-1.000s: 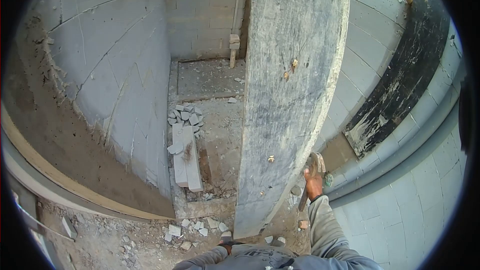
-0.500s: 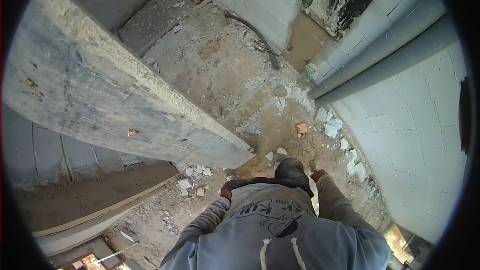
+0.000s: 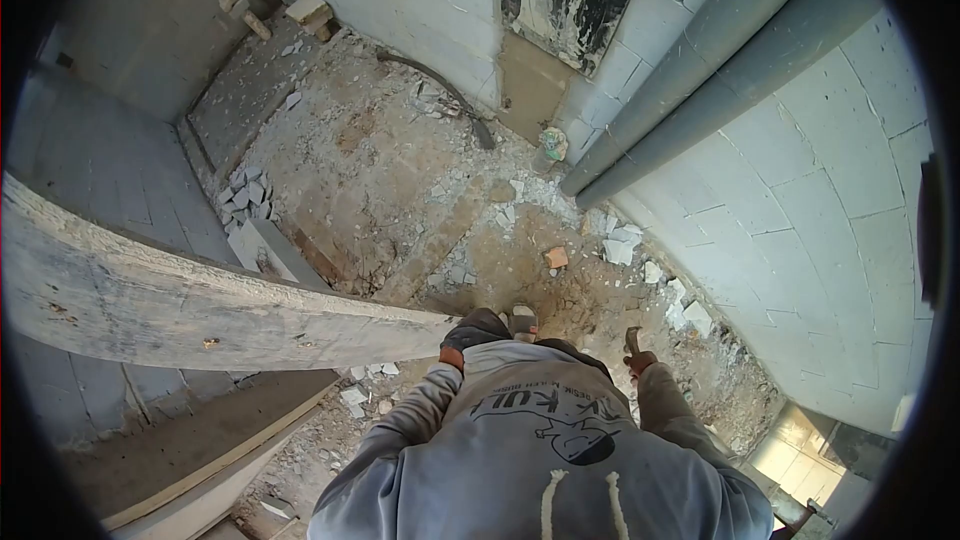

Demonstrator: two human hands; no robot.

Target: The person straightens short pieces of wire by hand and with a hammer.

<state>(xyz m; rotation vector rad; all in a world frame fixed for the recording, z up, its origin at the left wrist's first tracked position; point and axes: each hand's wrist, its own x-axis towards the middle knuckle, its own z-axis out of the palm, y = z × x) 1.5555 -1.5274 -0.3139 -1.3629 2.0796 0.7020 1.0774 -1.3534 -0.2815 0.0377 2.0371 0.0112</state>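
Observation:
My right hand [image 3: 640, 364] is closed around a short hand tool [image 3: 632, 340], whose brown, slightly curved end sticks out ahead of the fingers. Its exact kind is too small to tell. Beside my left thigh, my left hand [image 3: 452, 356] hangs close to the near end of a rough concrete wall [image 3: 250, 325]. The fingers of that hand are hidden, so whether it holds anything does not show. One shoe [image 3: 522, 322] shows on the dirt floor beyond the grey hoodie [image 3: 520, 470].
Rubble [image 3: 625, 245] and an orange brick piece [image 3: 556, 257] lie ahead. Two grey pipes [image 3: 690, 90] run down the right block wall [image 3: 800, 200]. A dark hose [image 3: 440, 85] and a plastic bottle [image 3: 551, 145] sit by the far wall. Broken blocks [image 3: 245, 195] are heaped at left.
I have stepped forward, and the concrete wall's end now reaches my left side. The pile behind it has come into view. My right hand still grips the tool.

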